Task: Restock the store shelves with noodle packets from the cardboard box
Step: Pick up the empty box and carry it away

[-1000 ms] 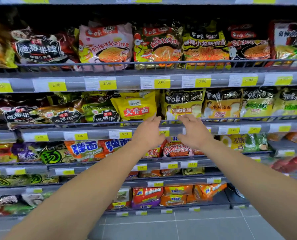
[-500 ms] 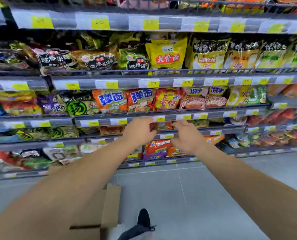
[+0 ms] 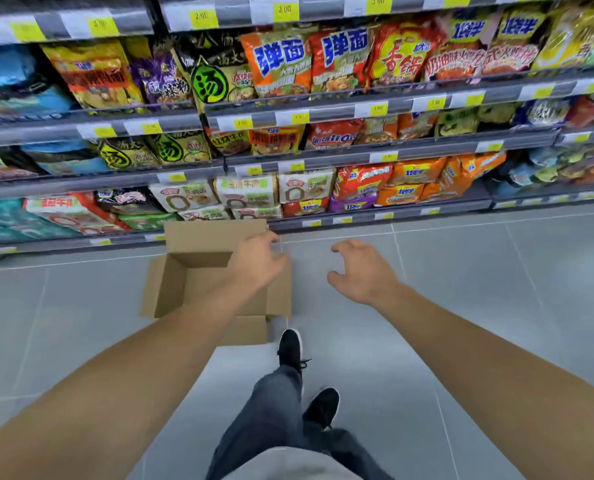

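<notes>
The shelves (image 3: 358,154) run across the top, their edge strips carrying yellow price tags (image 3: 284,10) reading 2.00 and 3.00. Noodle packets (image 3: 278,60) fill them; orange ones on the upper tier read 弹面, a red one beside them 香锅. The cardboard box (image 3: 184,271) sits open on the floor at the bottom shelf's front edge. Left hand (image 3: 257,261) hovers over its right side, fingers loosely curled, holding nothing. Right hand (image 3: 361,271) hangs just right of the box, fingers spread and bent, empty.

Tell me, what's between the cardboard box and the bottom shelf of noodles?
Only a narrow strip of bare grey floor, as the head view shows. The cardboard box sits just before the bottom shelf, its back flap reaching up toward the shelf edge.
</notes>
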Demonstrator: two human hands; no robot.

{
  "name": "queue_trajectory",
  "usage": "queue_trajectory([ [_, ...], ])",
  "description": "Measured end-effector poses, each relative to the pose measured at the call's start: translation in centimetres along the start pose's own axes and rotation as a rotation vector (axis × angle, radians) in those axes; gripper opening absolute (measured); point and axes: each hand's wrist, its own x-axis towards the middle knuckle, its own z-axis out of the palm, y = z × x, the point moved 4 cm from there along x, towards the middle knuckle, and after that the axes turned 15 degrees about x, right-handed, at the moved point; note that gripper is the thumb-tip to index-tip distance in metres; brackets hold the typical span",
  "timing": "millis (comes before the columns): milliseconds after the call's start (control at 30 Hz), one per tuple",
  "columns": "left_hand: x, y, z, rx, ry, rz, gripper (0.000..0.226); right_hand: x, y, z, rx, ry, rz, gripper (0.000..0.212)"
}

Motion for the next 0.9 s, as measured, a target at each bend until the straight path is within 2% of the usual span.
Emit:
queue_trajectory([
  [100, -1.7, -3.7, 1.5, 0.005, -0.033, -0.032, 0.037, -0.5, -0.7, 3.8, 0.003, -0.017, 0.017, 0.056],
  [267, -3.1, -11.7, 4.0, -0.058, -0.102, -0.093, 0.044, 0.3, -2.8, 11.0, 0.018, -0.095, 0.059, 0.058],
  [433, -3.1, -22.6, 7.5, -0.101, -0.166, -0.19, 0.044, 3.1, -5.3, 19.9, 0.056, -0.179, 0.146, 0.056],
  [600, -2.0, -31.6, 12.1, -0.184, -0.268, -0.28, 0.042, 6.2, -6.4, 26.9, 0.094, -0.185, 0.256, 0.053],
  [733, -0.4, -36.0, 16.7, -0.21, -0.327, -0.349, 0.042, 9.6, -5.4, 31.2, 0.102, -0.203, 0.332, 0.052],
  [900, 2.8, -39.8, 24.7, -0.284, -0.38, -0.485, 0.037, 16.0, -0.9, 37.7, 0.101, -0.225, 0.409, 0.05],
])
